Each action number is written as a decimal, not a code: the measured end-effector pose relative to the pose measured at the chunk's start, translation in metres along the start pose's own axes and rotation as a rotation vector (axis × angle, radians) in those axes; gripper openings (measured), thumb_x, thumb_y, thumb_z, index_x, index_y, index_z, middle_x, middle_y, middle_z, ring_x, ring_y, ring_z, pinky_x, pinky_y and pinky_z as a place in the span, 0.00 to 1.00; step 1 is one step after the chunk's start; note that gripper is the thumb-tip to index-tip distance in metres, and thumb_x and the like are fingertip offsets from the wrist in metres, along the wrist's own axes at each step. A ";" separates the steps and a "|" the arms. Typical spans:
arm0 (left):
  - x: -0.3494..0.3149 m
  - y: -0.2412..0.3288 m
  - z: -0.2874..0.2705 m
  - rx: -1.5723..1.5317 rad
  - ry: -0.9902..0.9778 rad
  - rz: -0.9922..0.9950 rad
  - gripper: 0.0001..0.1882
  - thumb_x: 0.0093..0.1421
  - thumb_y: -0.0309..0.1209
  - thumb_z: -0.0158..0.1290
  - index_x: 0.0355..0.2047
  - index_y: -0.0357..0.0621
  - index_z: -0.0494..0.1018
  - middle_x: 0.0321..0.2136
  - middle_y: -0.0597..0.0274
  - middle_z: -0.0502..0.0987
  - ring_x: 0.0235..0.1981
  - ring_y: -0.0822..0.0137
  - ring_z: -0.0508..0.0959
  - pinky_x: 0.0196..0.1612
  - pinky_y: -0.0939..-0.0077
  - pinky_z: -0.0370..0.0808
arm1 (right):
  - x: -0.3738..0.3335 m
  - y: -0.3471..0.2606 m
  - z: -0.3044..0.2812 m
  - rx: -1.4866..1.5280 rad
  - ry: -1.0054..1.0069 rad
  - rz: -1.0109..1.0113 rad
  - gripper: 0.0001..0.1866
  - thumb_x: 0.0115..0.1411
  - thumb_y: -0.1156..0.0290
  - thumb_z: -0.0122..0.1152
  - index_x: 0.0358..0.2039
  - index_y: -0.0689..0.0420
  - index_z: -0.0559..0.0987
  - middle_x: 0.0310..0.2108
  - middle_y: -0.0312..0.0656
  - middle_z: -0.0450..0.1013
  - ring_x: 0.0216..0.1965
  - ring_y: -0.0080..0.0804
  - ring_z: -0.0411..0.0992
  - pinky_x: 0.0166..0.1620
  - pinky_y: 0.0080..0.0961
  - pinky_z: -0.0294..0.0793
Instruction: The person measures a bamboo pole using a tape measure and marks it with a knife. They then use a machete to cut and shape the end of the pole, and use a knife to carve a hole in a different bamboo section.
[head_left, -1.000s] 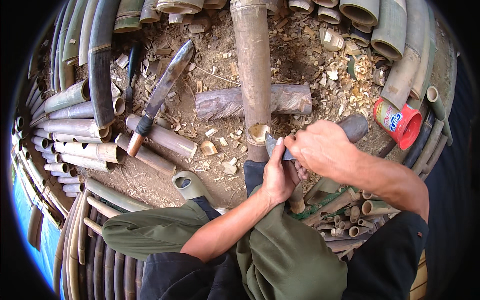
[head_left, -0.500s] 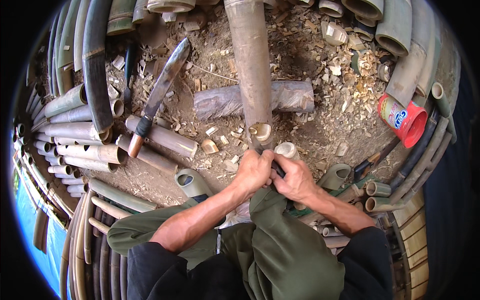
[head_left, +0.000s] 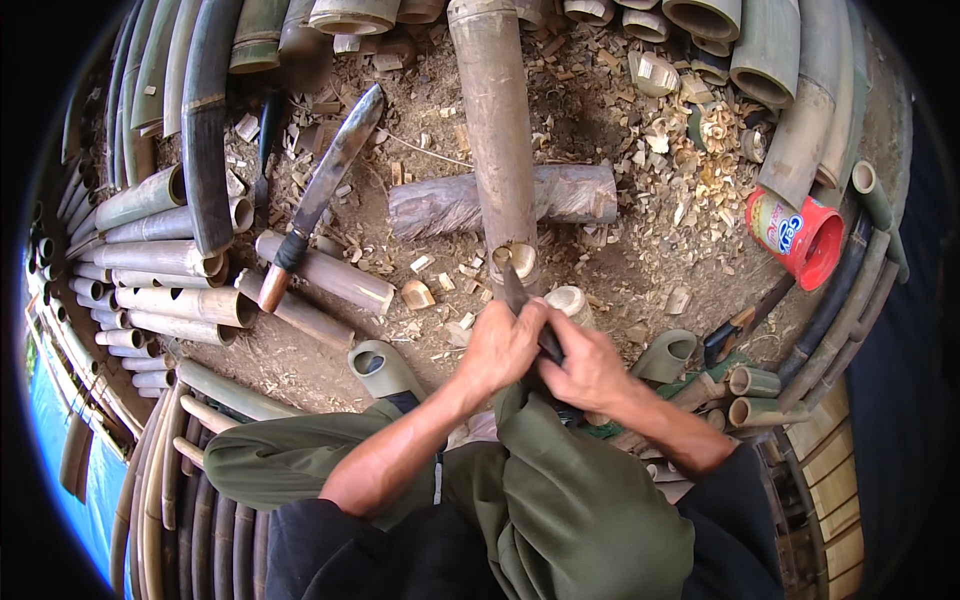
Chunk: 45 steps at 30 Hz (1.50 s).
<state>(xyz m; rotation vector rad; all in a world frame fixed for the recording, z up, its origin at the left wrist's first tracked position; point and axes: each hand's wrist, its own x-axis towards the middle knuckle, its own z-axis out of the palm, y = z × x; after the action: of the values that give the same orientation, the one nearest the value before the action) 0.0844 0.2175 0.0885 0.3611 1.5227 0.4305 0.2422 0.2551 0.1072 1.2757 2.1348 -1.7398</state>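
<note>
Both my hands are closed on a dark knife (head_left: pixel 514 289), held in front of my knees. My left hand (head_left: pixel 502 345) wraps its front part, its thumb along the blade. Farther back, my right hand (head_left: pixel 585 368) grips the handle, most of which the fingers hide. The blade's tip reaches the open near end of a long bamboo pole (head_left: pixel 497 150); whether it touches the inner wall I cannot tell. That pole rests across a short log (head_left: pixel 575 194). A pale cut bamboo piece (head_left: pixel 568 302) stands just beyond my right hand.
A machete (head_left: pixel 335 160) lies at the left, its handle across bamboo pieces. Stacked bamboo tubes (head_left: pixel 180 298) line the left side. Wood chips (head_left: pixel 690 180) litter the ground. A red tub (head_left: pixel 800 240) lies tipped at the right, near a dark-bladed tool (head_left: pixel 745 322).
The hands have drawn back slightly from the pole's end, and the right hand has shifted a little right and toward me. More of the blade shows now. The view has shifted slightly.
</note>
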 end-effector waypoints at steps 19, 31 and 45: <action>0.001 -0.001 0.023 -0.721 -0.014 -0.319 0.21 0.67 0.40 0.45 0.26 0.34 0.74 0.14 0.58 0.72 0.13 0.66 0.69 0.19 0.70 0.68 | 0.033 -0.010 -0.046 -0.210 -0.355 0.096 0.15 0.53 0.74 0.57 0.42 0.60 0.73 0.29 0.52 0.78 0.31 0.56 0.77 0.35 0.45 0.78; 0.023 -0.012 -0.029 0.246 0.012 0.020 0.27 0.59 0.40 0.46 0.19 0.19 0.70 0.15 0.28 0.69 0.22 0.40 0.79 0.29 0.49 0.73 | 0.016 -0.018 0.054 0.192 0.163 0.253 0.23 0.55 0.72 0.59 0.52 0.62 0.69 0.35 0.61 0.76 0.38 0.62 0.75 0.40 0.49 0.76; 0.016 0.000 0.029 -1.171 -0.111 -0.003 0.18 0.69 0.47 0.43 0.31 0.47 0.71 0.17 0.69 0.68 0.21 0.73 0.68 0.26 0.75 0.65 | 0.090 -0.056 -0.074 -1.020 -0.462 -0.225 0.11 0.52 0.69 0.64 0.37 0.56 0.81 0.28 0.43 0.81 0.31 0.40 0.81 0.31 0.35 0.80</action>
<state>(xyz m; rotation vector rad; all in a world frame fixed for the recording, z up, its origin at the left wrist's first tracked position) 0.1137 0.2262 0.0756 -0.5275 0.9455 1.1741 0.1778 0.3655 0.1249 0.3319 2.3432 -0.6249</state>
